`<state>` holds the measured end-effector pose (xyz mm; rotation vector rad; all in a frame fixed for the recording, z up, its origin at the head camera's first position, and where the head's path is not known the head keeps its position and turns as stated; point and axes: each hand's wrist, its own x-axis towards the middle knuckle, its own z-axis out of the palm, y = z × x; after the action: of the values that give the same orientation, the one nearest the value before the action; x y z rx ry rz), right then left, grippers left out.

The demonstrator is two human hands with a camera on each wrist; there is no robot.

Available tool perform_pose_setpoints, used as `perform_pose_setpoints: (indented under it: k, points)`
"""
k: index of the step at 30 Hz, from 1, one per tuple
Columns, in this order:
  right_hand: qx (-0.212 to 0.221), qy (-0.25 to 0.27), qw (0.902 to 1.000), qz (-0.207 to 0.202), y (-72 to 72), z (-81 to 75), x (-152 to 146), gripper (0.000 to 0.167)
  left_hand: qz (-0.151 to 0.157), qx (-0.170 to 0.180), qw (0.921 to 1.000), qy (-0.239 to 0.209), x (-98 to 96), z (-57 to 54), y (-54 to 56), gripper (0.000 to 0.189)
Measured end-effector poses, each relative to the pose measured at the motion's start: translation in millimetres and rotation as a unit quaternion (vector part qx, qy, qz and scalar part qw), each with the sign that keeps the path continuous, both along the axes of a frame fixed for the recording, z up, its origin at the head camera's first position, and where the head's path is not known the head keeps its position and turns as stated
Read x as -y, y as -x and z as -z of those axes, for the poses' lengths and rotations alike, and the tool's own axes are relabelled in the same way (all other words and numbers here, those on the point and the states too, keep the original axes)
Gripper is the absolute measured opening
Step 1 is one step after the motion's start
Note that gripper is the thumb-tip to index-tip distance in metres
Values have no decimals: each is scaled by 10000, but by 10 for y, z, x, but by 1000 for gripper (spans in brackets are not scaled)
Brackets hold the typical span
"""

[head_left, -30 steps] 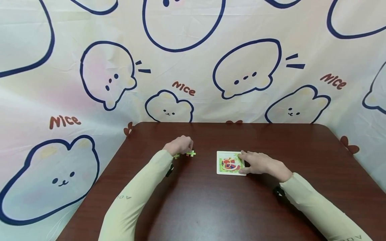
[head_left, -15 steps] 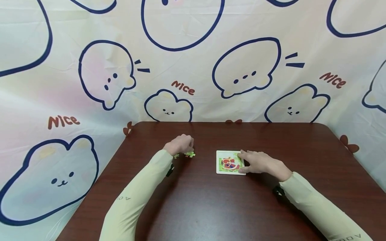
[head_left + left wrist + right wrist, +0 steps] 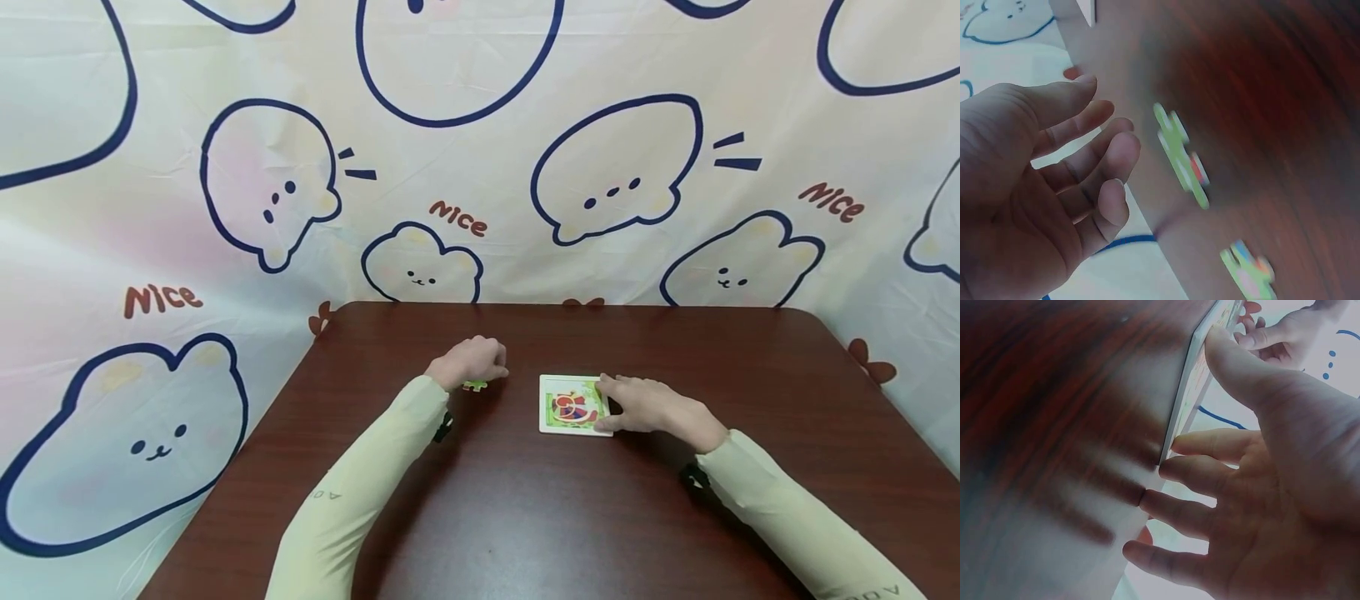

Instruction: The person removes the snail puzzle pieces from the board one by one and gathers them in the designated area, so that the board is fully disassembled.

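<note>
Puzzle board (image 3: 558, 386) lies flat on the tabletop (image 3: 495, 492), unmoved, its edge touched by the thumb and outstretched fingers of the right hand (image 3: 651, 405). Compared with half a second ago, the left hand (image 3: 470, 362) is nearer the board; its loosely bent fingers show nothing held, so this move likely brings nothing across. A green puzzle piece (image 3: 1175, 153) lies near those fingers, a second piece (image 3: 1247, 278) beyond it.
</note>
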<state>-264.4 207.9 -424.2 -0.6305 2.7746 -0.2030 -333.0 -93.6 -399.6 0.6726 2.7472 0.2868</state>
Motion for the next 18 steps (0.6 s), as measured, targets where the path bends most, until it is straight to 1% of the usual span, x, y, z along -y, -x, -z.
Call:
perform_pose_setpoints:
  k: [8,13,18]
  points:
    - [-5,-8,10000,2,6,9,0,85,158,-168,9997,-30,-306,1,-76,16]
    - [9,7,10000,-39,5,2,4,84,296,-256,9992,5,-491,25,-132,17]
    - [-32,-34,10000,-74,9,5,-8,85,397,-264,9988,-78,-675,40,-175,18]
